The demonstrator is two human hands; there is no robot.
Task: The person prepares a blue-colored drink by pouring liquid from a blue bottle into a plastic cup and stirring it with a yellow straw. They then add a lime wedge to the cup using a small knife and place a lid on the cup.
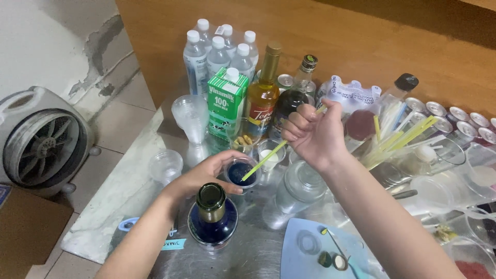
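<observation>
1 head-worn view, steeply downward and close over the cluttered steel counter point(258, 248), slightly forward.

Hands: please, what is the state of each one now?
Left hand: closed around a small cup of blue liquid.
Right hand: closed on a yellow straw.

The small clear plastic cup point(241, 173) stands at 12 o'clock behind the dark blue glass bottle point(212, 217); the green milk carton point(226, 103) is farther at 12 o'clock
</observation>
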